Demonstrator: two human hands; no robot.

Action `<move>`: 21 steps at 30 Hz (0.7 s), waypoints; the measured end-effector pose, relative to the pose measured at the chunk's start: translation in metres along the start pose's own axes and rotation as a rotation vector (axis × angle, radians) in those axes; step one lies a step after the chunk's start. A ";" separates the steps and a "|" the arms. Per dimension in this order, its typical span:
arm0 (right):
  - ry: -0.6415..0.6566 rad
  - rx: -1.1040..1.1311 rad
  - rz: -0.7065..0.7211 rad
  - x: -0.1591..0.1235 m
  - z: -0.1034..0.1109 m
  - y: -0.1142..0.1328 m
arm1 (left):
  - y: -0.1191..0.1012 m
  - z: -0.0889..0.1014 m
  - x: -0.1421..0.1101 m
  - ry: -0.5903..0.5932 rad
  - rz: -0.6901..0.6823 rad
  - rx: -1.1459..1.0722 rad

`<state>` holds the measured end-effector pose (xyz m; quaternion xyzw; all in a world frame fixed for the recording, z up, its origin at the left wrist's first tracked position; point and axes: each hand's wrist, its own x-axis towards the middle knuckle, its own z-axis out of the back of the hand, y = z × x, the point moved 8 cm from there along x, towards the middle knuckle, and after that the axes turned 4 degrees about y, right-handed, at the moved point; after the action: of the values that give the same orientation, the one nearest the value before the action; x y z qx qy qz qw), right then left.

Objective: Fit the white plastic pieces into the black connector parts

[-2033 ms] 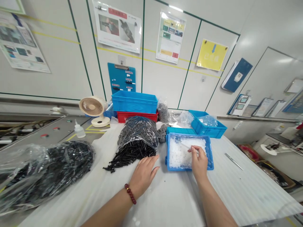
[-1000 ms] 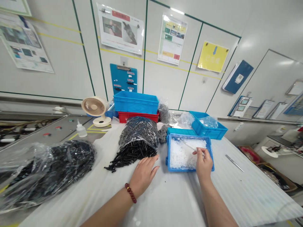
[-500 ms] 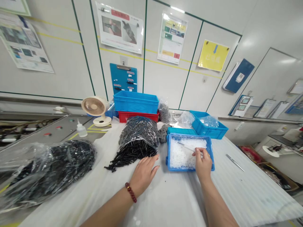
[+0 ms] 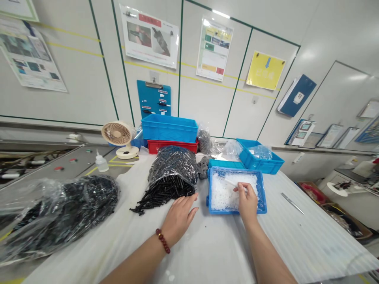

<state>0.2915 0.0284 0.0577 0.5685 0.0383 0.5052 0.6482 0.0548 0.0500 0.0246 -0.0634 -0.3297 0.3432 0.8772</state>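
My right fingers (image 4: 241, 190) pinched on thin pale rod (image 4: 232, 183) | rod over white pellets (image 4: 223, 195) in blue tray (image 4: 237, 212) | my left hand (image 4: 179, 216) open, flat on desk (image 4: 207, 252) | at its 12 o'clock, clear bag (image 4: 171, 169) of what look like black plastic pieces

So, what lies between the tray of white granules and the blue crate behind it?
In the head view, a low teal box lies between the tray and the blue crate.
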 end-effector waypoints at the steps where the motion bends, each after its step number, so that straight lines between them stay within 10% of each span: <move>1: -0.023 0.049 -0.049 0.000 0.004 -0.005 | 0.001 0.001 0.000 -0.008 0.003 -0.002; 21: -0.130 0.043 0.183 -0.010 0.031 0.014 | 0.002 0.013 0.000 -0.103 0.003 -0.013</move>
<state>0.2980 -0.0022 0.0742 0.6147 -0.0452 0.5236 0.5881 0.0451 0.0499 0.0341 -0.0518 -0.3766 0.3452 0.8581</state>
